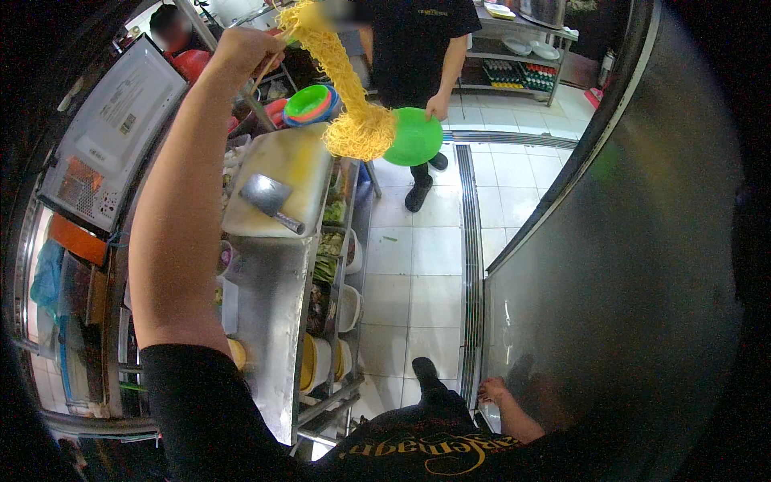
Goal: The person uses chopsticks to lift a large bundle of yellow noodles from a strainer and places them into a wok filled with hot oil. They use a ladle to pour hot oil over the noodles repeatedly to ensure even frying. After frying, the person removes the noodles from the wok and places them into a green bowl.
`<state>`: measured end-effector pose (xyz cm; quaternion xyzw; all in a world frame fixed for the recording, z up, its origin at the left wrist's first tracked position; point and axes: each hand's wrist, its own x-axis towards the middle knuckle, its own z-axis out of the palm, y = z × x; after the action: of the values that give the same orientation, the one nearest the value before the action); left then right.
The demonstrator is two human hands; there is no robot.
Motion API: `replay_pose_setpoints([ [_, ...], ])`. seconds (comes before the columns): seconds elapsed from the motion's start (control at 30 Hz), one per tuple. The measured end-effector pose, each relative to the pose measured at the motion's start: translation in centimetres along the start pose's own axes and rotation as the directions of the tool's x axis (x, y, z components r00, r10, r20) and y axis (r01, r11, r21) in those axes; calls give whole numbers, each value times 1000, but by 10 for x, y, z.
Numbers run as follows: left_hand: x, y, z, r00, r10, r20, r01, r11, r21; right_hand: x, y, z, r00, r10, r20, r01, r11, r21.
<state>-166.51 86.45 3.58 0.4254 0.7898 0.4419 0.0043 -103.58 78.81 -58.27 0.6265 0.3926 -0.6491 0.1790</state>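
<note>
High at the upper left, my left hand (248, 53) is closed around wooden sticks, probably chopsticks (265, 71). A long bundle of yellow noodles (337, 66) hangs beside it, and its lower end is heaped at the left edge of a green plate (418, 137). A person facing me holds that plate by its rim. My right hand (494, 390) hangs low by a steel panel, its fingers partly curled; whether it touches the panel is unclear. A cleaver (265, 193) lies on a worn cutting board (244, 226) under my raised left arm.
A steel counter (271, 283) runs along the left, with food tubs (316, 361) on shelves beside it. Stacked coloured bowls (308, 103) stand behind the board. A large steel panel (602, 289) bounds the right. Another person (171, 36) is at the upper left.
</note>
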Motion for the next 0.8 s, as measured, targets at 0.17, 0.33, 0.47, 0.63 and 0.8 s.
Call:
replay_pose_setpoints([
  [0.17, 13, -15, 27, 997, 43, 69, -55, 982, 179, 2, 12, 0, 1000, 4, -7, -4, 1000, -11],
  [0.33, 2, -25, 59, 991, -5, 132, -31, 962, 272, 46, 80, -1, 987, 11, 160, -30, 993, 116],
  [0.47, 11, -15, 92, 990, -58, 127, -47, 721, 691, 26, 121, 10, 994, -19, 109, -3, 982, 191],
  [0.63, 43, -62, 84, 994, -71, 80, 42, 947, 318, 8, 211, -15, 903, -212, 373, -84, 764, 639],
  [0.8, -9, -20, 106, 954, -226, 197, 96, 852, 514, -35, 319, 4, 998, 66, 9, -61, 861, 506],
])
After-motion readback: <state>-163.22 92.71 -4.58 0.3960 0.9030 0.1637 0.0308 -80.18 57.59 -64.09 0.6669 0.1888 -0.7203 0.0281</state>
